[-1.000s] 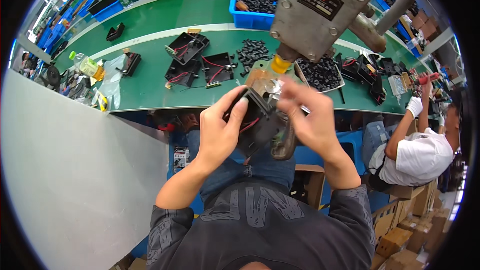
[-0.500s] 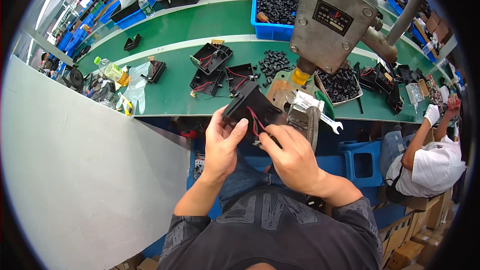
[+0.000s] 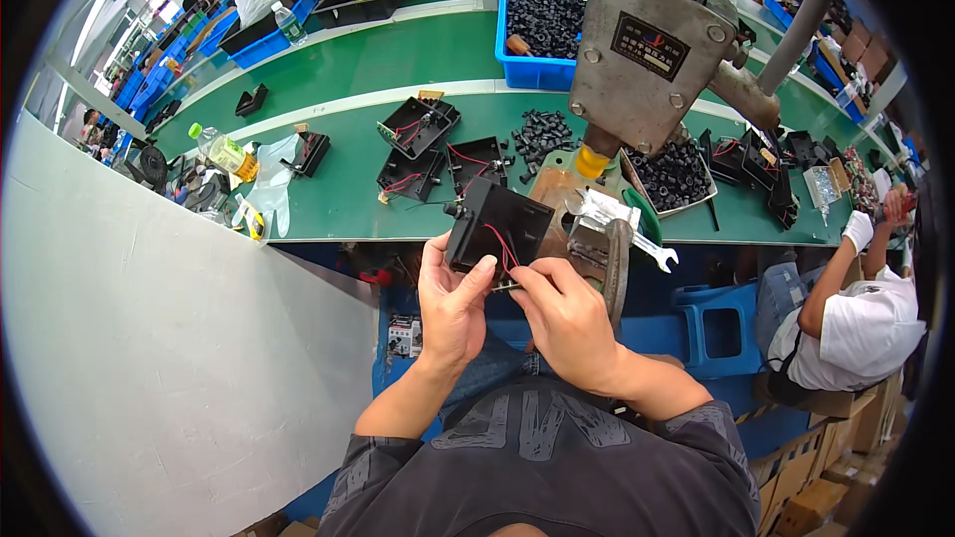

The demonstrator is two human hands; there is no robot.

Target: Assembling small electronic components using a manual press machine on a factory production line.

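Tilted up in front of me is an open black plastic box (image 3: 484, 222) with a round black knob on its left side. My left hand (image 3: 455, 310) grips the box by its near left part, thumb along the near edge. Thin red wires (image 3: 502, 247) run inside the box toward its near right corner. There my right hand (image 3: 572, 326) has its fingers closed, pinching at the wires' end, where the edge of a small circuit board (image 3: 505, 286) shows. Those fingertips are partly hidden.
A metal press (image 3: 642, 60) with a yellow tip stands just beyond, with a wrench (image 3: 652, 251) on its base. Similar wired boxes (image 3: 420, 124), loose black knobs (image 3: 542, 139), a carton of knobs (image 3: 671, 179) and a blue bin (image 3: 537, 73) surround it. A co-worker (image 3: 846, 323) sits at right.
The box has been turned and tipped, so its inside and left knob show more plainly. Both hands stay on it, my right fingers still at the wire end. The view has shifted slightly.
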